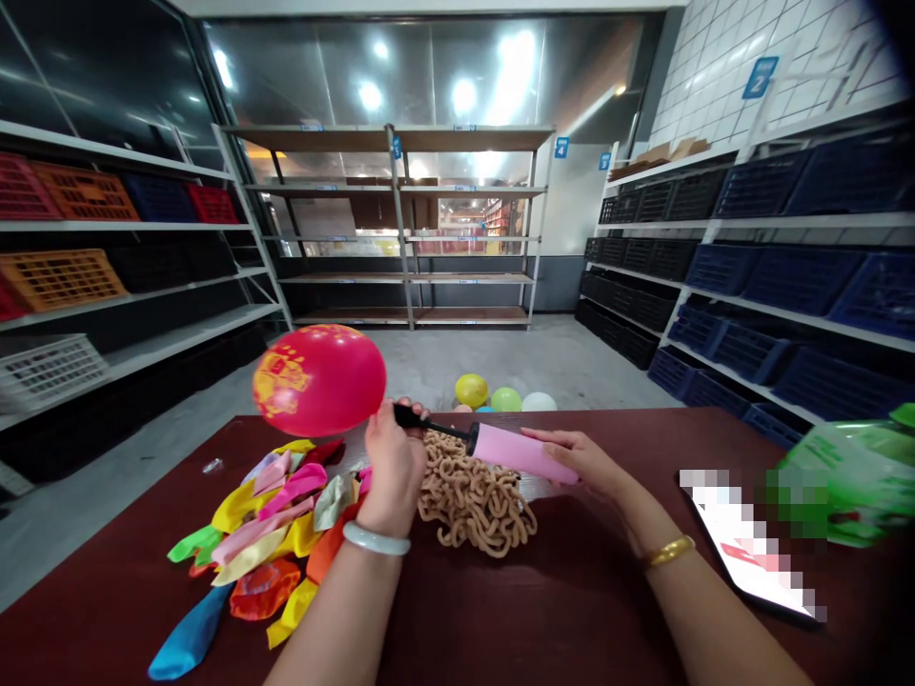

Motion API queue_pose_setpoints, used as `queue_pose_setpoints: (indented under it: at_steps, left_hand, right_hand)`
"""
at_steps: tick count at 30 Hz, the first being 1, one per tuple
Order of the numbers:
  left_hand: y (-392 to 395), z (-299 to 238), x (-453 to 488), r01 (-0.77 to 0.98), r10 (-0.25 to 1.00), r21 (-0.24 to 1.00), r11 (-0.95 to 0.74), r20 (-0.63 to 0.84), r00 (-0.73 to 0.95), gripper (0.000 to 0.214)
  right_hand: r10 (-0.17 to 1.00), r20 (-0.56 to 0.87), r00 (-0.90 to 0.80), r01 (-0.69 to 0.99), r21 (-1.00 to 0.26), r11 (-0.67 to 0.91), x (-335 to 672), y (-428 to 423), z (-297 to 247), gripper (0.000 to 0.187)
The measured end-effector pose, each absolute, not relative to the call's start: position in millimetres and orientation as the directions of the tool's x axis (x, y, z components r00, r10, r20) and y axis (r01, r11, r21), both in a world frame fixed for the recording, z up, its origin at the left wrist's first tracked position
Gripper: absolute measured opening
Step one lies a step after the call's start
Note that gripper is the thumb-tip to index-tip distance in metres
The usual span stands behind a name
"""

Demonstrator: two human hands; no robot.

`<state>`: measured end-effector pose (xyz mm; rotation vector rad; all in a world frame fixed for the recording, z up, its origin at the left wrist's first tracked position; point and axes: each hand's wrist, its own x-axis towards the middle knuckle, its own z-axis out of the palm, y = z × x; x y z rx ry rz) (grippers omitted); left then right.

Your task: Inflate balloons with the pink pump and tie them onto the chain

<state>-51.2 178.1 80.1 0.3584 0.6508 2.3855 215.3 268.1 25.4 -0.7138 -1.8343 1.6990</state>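
Note:
A red balloon (319, 381) with yellow print is swollen with air, its neck end at my left hand (396, 455). The fingers of that hand are closed around the neck and the black end of a balloon pump (525, 453). My right hand (587, 464) grips the far end of the pump's pink barrel, and part of the black rod shows between the hands. Under the pump lies a heap of tan, rope-like curls (476, 505). Left of my left wrist, many flat balloons (264, 543) in mixed colours are spread on the dark red table (558, 610).
A phone (750, 548) with a lit screen and a green-and-clear plastic package (850, 476) sit at the table's right. Inflated balloons (472, 391) show beyond the far edge. Shelves with crates (801, 276) line both sides, and a rack (407, 229) stands at the back.

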Motion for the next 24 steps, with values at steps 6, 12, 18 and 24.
queue_pose_setpoints:
  at_steps: [6, 12, 18, 24]
  left_hand:
    - [170, 95, -80, -0.43, 0.563, 0.528, -0.732, 0.115, -0.819, 0.017]
    - [182, 77, -30, -0.491, 0.62, 0.508, -0.708, 0.112, -0.777, 0.019]
    - [186, 66, -4, -0.535, 0.687, 0.537, -0.652, 0.118, -0.717, 0.02]
    - [175, 86, -62, -0.483, 0.64, 0.561, -0.672, 0.112, -0.761, 0.012]
  right_hand:
    - [0.732, -0.01, -0.681, 0.029, -0.999, 0.014, 243, 283, 30, 0.063]
    - [0.731, -0.003, -0.682, -0.005, -1.0, -0.009, 226, 270, 30, 0.058]
    - [0.698, 0.037, -0.715, -0.071, -0.997, -0.019, 197, 254, 24, 0.059]
    - [0.708, 0.013, -0.706, -0.033, -0.999, -0.014, 219, 274, 24, 0.06]
